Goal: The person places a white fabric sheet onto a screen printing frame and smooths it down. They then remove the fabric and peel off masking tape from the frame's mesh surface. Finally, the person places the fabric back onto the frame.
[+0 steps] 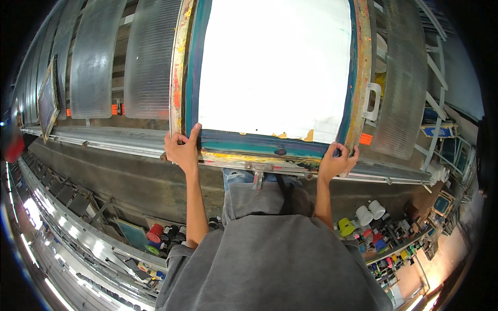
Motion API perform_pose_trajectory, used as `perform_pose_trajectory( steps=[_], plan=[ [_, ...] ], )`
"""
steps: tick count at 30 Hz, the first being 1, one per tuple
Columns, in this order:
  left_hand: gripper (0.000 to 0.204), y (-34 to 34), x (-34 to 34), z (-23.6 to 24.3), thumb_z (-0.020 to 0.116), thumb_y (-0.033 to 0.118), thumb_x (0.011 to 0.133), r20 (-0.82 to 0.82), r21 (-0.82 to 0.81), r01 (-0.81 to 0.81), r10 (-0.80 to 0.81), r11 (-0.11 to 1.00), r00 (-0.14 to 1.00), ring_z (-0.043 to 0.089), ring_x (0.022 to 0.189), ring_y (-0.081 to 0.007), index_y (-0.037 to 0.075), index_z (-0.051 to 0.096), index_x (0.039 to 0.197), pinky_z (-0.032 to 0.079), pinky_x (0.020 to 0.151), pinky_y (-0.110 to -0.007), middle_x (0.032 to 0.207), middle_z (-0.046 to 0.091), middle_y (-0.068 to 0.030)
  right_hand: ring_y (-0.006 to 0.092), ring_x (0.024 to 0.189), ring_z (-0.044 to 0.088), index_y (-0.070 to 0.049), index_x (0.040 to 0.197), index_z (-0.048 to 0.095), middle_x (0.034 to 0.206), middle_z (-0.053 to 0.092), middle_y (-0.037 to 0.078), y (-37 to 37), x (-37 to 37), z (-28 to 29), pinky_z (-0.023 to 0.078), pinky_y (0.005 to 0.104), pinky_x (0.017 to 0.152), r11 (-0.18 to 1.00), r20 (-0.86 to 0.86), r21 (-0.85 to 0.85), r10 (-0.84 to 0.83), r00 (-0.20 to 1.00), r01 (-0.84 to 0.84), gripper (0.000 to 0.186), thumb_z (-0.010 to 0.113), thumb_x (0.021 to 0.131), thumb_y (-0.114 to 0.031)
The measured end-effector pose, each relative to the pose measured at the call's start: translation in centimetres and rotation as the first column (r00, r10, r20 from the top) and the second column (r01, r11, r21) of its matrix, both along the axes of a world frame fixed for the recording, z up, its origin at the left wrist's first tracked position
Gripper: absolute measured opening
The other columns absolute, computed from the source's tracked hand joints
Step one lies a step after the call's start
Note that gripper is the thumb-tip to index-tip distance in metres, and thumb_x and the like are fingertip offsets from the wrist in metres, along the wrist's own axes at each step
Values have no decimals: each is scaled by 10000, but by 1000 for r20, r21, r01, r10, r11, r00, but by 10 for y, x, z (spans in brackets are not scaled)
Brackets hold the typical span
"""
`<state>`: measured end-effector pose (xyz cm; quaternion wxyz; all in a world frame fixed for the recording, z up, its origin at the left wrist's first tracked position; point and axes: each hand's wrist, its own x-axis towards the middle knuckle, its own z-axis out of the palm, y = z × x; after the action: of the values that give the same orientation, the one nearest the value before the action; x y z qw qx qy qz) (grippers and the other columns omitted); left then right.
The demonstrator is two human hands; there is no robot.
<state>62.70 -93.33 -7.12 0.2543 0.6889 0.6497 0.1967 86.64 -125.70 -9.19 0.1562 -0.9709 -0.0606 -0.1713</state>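
Note:
A screen-printing frame (179, 78), its wooden edges smeared with yellow and red paint, lies before me. Inside its blue-green border is a large white sheet-like area (275, 67), with a few torn yellowish patches along its near edge. My left hand (182, 152) grips the near left corner of the frame, thumb on top and fingers curled at the outer side. At the near right corner, my right hand (336, 164) holds the frame with bent fingers. A metal clamp-like bracket (258, 177) sits at the middle of the near edge.
Clear ribbed panels (150, 62) line the long table on the left, with another panel (400, 83) on the right. A metal rail (104, 141) runs along the near side. A white handle (371, 101) stands beside the frame. Tubs (371, 211) and colourful containers sit behind me.

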Motion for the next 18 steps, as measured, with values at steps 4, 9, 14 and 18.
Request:
perform_pose_trajectory(
  steps=[4, 9, 14, 18],
  plan=[
    [598, -2, 2, 0, 929, 383, 689, -16, 40, 22, -21, 999, 1000, 571, 1169, -446, 28, 459, 587, 412, 967, -594, 1267, 630, -242, 396, 1240, 495, -88, 826, 705, 1376, 518, 166, 0, 0, 0, 347, 539, 1019, 1000, 12, -16, 9, 1000, -9, 127, 755, 849, -202],
    [581, -3, -1, -2, 923, 371, 697, 3, 21, 30, -30, 999, 1000, 555, 1172, -436, 33, 459, 607, 371, 1000, -600, 1300, 619, -222, 385, 1286, 476, -87, 828, 720, 1410, 511, 147, -3, 0, -2, 333, 531, 1060, 1000, -16, 0, -14, 1000, 14, 136, 767, 844, -213],
    [581, -3, 0, 2, 917, 373, 709, -11, -29, 24, -25, 999, 1000, 542, 1178, -430, 35, 455, 614, 349, 1020, -581, 1341, 605, -209, 393, 1286, 471, -78, 831, 720, 1408, 513, 157, -4, 1, -2, 332, 537, 1060, 1000, -15, 0, -6, 1000, 6, 143, 769, 840, -212],
    [577, -3, 0, 2, 913, 374, 714, -2, -12, 44, -44, 999, 999, 543, 1174, -431, 34, 457, 616, 358, 1007, -580, 1339, 603, -220, 395, 1284, 472, -77, 835, 723, 1410, 511, 161, -5, 0, -4, 334, 533, 1061, 1000, -19, 11, -10, 1000, 10, 143, 772, 835, -211]
  ],
)
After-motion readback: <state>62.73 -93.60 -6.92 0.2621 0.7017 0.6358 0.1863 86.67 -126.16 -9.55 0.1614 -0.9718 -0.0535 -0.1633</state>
